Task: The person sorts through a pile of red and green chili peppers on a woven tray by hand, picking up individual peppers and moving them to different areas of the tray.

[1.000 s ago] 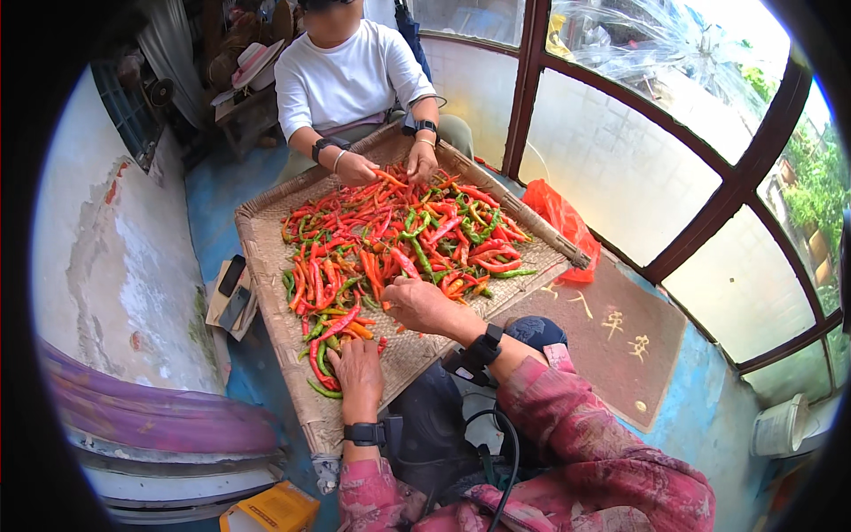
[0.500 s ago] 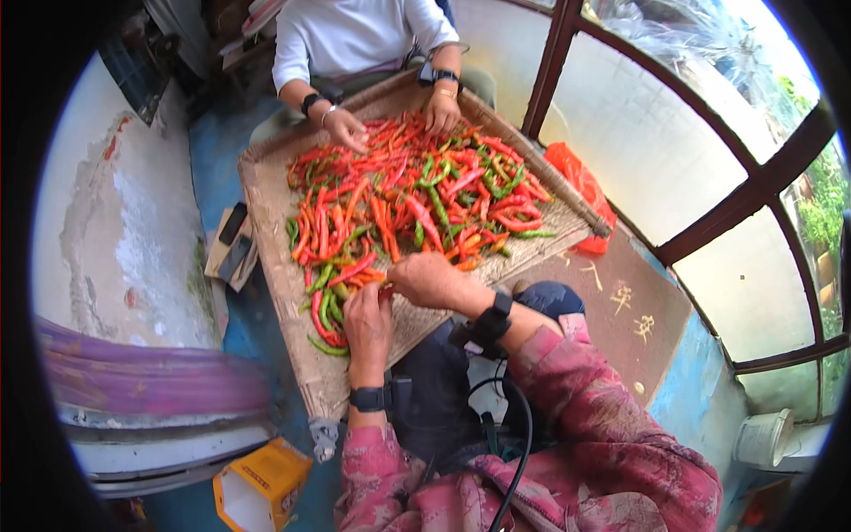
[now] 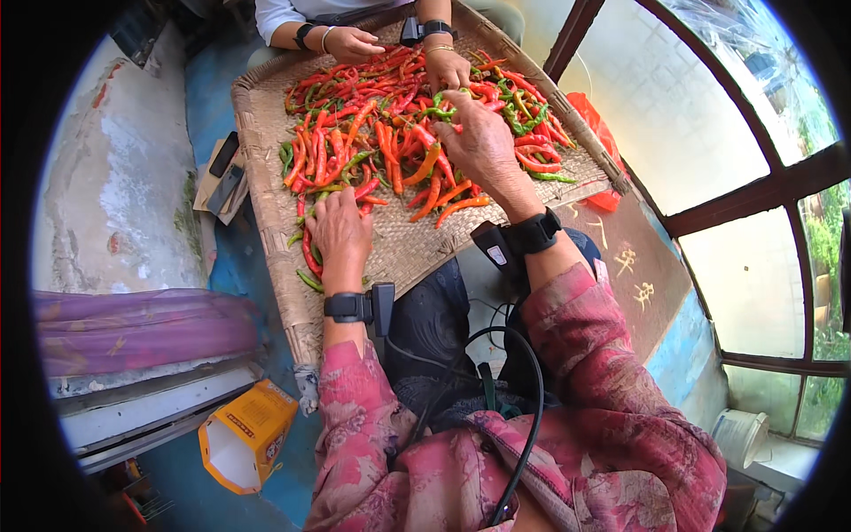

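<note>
A shallow square woven tray (image 3: 266, 226) holds a heap of chili peppers (image 3: 355, 133), mostly red and orange with some green. My left hand (image 3: 341, 232) is at the heap's near left edge, its fingers bent around chili peppers there; the fingertips are partly hidden. My right hand (image 3: 486, 142) reaches over the middle of the heap, thumb and forefinger apart near a green chili pepper (image 3: 441, 113). Several orange peppers (image 3: 463, 207) lie just below it. Across the tray, a co-worker's right hand (image 3: 353, 44) hovers above the heap, and the left hand (image 3: 447, 67) touches the peppers.
Two dark phone-like devices (image 3: 224, 154) lie left of the tray. An orange-yellow box (image 3: 266, 417) stands on the blue floor at lower left. Purple cloth (image 3: 151, 332) hangs nearby. On the right are a red plastic bag (image 3: 596, 124), framed windows (image 3: 736, 275) and a white bucket (image 3: 740, 434).
My right hand has left my left hand and moved forward and right over the heap. My left hand stays at the heap's left edge. The whole view has shifted slightly.
</note>
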The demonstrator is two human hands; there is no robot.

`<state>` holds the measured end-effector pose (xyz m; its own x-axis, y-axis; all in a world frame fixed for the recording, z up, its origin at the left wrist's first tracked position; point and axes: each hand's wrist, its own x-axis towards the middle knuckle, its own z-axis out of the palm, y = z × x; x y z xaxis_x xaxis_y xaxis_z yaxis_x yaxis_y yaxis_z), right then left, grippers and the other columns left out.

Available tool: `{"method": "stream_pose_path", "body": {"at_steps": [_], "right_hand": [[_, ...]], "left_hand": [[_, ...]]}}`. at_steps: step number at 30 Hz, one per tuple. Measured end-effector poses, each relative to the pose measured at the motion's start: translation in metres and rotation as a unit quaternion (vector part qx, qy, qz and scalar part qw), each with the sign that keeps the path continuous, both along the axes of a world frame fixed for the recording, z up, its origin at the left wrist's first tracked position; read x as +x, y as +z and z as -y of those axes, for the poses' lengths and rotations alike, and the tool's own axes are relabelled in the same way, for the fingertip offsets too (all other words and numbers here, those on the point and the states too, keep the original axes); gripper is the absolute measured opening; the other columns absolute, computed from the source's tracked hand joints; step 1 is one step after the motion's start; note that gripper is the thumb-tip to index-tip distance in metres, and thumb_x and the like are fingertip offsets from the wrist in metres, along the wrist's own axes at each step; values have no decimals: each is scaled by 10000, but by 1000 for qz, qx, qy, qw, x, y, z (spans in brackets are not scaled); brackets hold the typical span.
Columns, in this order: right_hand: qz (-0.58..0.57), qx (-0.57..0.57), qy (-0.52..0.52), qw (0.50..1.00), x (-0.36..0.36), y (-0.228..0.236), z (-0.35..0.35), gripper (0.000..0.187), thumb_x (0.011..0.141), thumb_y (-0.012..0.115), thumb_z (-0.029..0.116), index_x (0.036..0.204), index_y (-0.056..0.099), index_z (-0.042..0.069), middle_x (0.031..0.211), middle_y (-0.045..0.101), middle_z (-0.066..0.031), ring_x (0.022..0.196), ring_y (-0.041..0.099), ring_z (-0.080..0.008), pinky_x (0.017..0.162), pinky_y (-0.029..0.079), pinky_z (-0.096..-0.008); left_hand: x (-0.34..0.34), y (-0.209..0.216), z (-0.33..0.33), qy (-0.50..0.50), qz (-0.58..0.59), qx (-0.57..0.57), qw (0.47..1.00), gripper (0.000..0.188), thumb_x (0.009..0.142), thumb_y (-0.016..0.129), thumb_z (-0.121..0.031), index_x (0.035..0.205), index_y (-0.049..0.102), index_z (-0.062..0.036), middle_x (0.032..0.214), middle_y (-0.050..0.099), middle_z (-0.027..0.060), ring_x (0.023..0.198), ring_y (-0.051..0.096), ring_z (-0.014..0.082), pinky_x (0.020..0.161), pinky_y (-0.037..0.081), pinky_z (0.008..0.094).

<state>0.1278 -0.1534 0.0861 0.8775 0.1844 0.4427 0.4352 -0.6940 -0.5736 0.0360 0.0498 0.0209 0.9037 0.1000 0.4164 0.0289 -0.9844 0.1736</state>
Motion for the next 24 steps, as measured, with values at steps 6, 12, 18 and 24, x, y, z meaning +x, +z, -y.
{"method": "stream_pose_path", "body": {"at_steps": [6,12,18,24], "right_hand": [[1,-53,72,996,-11,-9,-12,160,783,574,181,807,561,23,781,606,-182,783,612,-351,671,477,-460],[-68,-210,145,965,-24,-14,-27,156,767,584,163,883,597,59,710,600,-161,749,615,-323,641,493,-425],[-65,-42,279,957,-50,-41,-44,282,765,625,155,1020,559,53,856,602,-162,802,615,-331,642,503,-415],[-158,-103,273,943,-51,-35,-58,183,793,591,213,796,582,30,734,596,-185,739,610,-348,632,482,-434]], "left_hand": [[13,-6,8,20,-110,57,992,292,738,655,-223,988,567,-101,926,565,113,949,505,314,785,379,468],[-3,-1,11,-1,-10,-65,998,186,797,607,-185,951,582,-83,832,602,118,847,569,278,762,407,420],[-18,27,29,-45,63,-332,940,197,905,518,-208,935,548,-15,720,595,102,566,602,181,451,469,290],[-24,8,12,-15,38,-503,863,288,935,463,-272,982,540,2,713,574,65,554,558,111,400,464,244]]}}
